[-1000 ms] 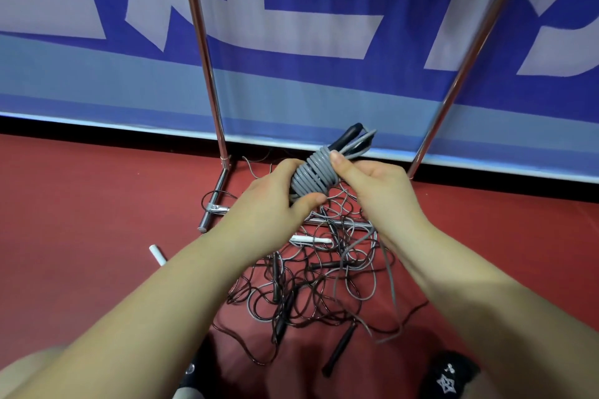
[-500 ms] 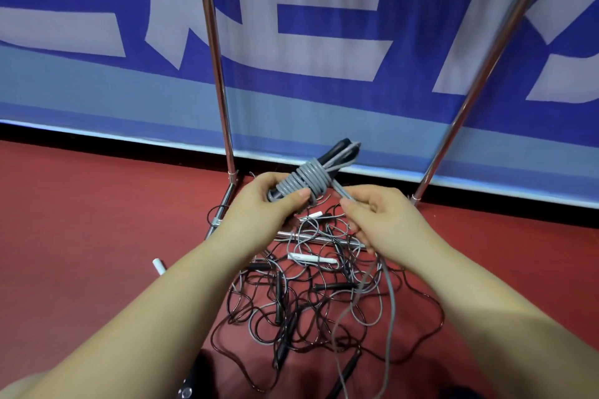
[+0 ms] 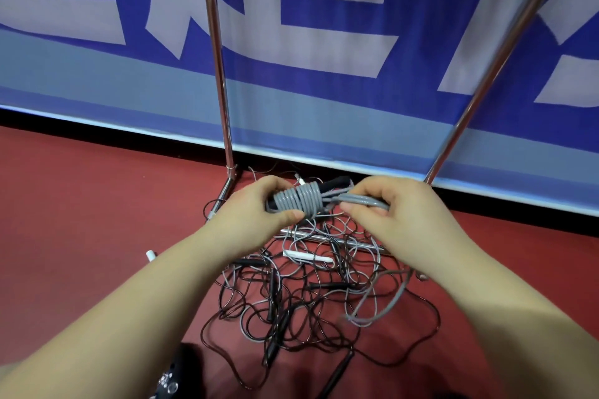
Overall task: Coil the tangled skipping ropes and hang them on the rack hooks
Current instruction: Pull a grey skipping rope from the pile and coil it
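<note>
Head view: two hands, left hand (image 3: 256,209) and right hand (image 3: 398,214), hold one grey coiled rope (image 3: 299,201).

I am looking at a sports hall: red sports flooring (image 3: 81,204) is running up to a blue banner (image 3: 324,42) with large pale lettering, and tangled skipping ropes (image 3: 308,295) are lying beneath a chrome rack (image 3: 215,58).

The blue banner (image 3: 291,107) behind the rack is showing large pale letter strokes, but they are running out of view, so no word, brand or number is reading clearly anywhere.
</note>
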Tool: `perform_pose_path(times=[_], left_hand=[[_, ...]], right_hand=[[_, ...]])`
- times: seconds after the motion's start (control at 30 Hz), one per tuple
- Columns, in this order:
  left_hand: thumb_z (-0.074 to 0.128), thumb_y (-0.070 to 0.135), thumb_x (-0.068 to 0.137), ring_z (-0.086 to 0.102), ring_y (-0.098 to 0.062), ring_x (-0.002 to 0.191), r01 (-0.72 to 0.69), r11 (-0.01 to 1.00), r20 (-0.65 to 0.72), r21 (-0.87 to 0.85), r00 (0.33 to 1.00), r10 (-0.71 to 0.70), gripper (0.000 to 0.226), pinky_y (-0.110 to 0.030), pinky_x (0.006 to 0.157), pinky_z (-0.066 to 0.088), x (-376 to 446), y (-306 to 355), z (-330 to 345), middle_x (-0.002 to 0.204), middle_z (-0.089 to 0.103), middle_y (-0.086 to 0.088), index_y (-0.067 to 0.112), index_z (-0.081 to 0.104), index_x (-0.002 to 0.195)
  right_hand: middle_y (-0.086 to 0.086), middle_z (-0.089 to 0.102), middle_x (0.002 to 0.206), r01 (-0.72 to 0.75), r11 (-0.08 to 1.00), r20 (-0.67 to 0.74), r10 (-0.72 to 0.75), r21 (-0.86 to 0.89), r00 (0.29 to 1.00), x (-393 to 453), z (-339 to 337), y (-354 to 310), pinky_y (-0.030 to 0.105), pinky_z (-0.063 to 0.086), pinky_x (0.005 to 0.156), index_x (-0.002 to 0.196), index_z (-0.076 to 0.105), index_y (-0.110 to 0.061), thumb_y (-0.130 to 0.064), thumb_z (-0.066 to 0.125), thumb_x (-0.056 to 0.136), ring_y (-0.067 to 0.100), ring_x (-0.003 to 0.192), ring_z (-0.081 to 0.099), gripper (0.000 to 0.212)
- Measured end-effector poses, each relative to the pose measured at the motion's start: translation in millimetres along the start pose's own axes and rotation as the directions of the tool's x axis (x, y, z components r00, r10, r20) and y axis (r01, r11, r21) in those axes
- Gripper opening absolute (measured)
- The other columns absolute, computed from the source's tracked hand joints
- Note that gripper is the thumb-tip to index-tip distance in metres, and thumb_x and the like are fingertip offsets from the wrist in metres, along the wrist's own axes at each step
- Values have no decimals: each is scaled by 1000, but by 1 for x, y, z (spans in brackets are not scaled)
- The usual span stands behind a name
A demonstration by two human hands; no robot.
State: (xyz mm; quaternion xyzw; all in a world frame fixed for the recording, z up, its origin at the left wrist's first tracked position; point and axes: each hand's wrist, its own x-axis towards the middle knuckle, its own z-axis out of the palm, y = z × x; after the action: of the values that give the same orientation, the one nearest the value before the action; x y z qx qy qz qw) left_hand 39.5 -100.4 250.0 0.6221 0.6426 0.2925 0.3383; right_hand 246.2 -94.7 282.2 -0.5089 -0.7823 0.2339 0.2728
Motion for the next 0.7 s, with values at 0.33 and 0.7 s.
perform_pose_path(times=[0.33, 0.7], left_hand=[[78, 6, 76, 65, -17, 89, -158, 981, 327, -114, 926, 187, 38, -33, 87, 51, -6, 9, 4, 96, 68, 1, 29, 65, 103], [75, -1, 76, 63, -2, 84, -151, 939, 417, -310, 866, 277, 40, -15, 76, 49, -21, 21, -4, 91, 69, 13, 25, 67, 105]], right_hand=[[-12, 64, 59, -126, 989, 32, 124, 75, 992, 3, -13, 14, 15, 41, 57, 72, 71, -25, -35, 72, 79, -1, 57, 55, 12], [5, 40, 55, -554, 741, 627, 234, 379, 743, 6, -29, 26, 17, 18, 42, 85, 72, -14, -32, 77, 65, 11, 46, 30, 28]])
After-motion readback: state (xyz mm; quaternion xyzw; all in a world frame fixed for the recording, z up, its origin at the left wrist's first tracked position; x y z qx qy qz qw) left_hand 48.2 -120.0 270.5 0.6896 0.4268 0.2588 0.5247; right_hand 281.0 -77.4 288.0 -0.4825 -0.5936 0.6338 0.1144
